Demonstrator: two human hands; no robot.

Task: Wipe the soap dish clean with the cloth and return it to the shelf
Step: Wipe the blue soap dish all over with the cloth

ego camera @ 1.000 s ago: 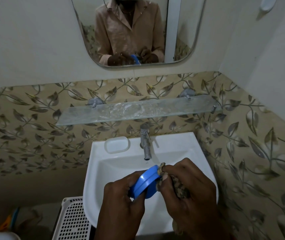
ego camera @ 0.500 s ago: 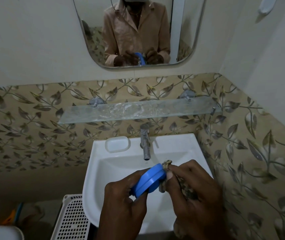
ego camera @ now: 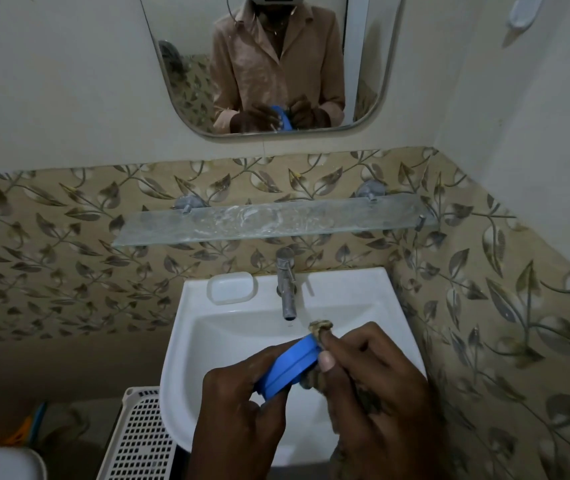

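Now, line by line:
Left hand: the left hand (ego camera: 242,407) grips the blue soap dish (ego camera: 290,368) over the near part of the white sink (ego camera: 186,358), fingers curled round the dish's lower left end.
Soap dish: it is tilted, its right end raised higher than half a second ago, edge towards the camera, above the basin and well apart from the shelf.
Right hand: the right hand (ego camera: 377,379) holds the brown cloth (ego camera: 319,327) bunched in curled fingers, the thumb (ego camera: 326,362) pressing cloth against the dish's right end.
Cloth: a tuft pokes up above the dish's top right corner, a little higher and more exposed than before; more cloth hangs below the hand.
Shelf: the glass shelf (ego camera: 276,221) is on the far leaf-patterned wall, above the tap (ego camera: 287,289), with nothing standing on it.
Sink rim: a white soap tray (ego camera: 231,288) lies left of the tap.
Mirror: the mirror (ego camera: 269,64) shows the person in a tan shirt; the reflection sits lower in view than earlier.
Near left: a white perforated basket (ego camera: 138,434) stands beside the sink.
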